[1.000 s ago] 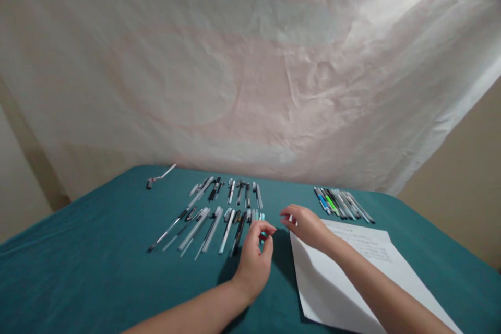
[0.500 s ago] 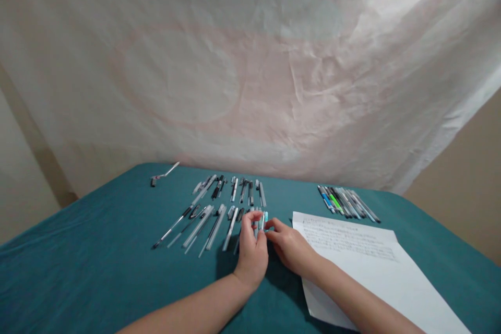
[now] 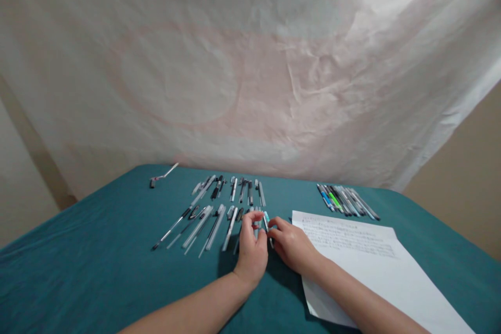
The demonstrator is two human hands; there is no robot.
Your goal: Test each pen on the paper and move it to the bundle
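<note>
We note a creased, pale pinkish sheet [image 3: 250, 62] hanging across the upper part of the frame, with a beige wall [image 3: 465, 151] at the right edge. A dark green tablecloth [image 3: 97, 266] covers the table across the lower part.

At the lower centre, we record a right hand [image 3: 293, 248] with its fingertips bent in and closed on a slim turquoise-and-white pen [image 3: 266, 217]. The pen stands just right of centre, tilted, its turquoise end uppermost. The left hand [image 3: 250, 255] is just beside it on the left, fingers curled in a loose C and thumb apart from the index finger; we cannot tell whether it holds anything.

Left of the hands, a front row of pen parts [image 3: 229, 229], several clear or white, lies on the cloth, partly hidden by the left hand. A back row of pen parts [image 3: 234, 189] lies above it in the frame. Right of centre, a sheet of paper [image 3: 376, 271] with lines of handwriting, too small to read, lies beneath the right forearm. We find a group of pens [image 3: 348, 202] side by side above the paper, including a bright green pen [image 3: 335, 201]. At the table's far left lies a thin white item with a dark end [image 3: 152, 183].
</note>
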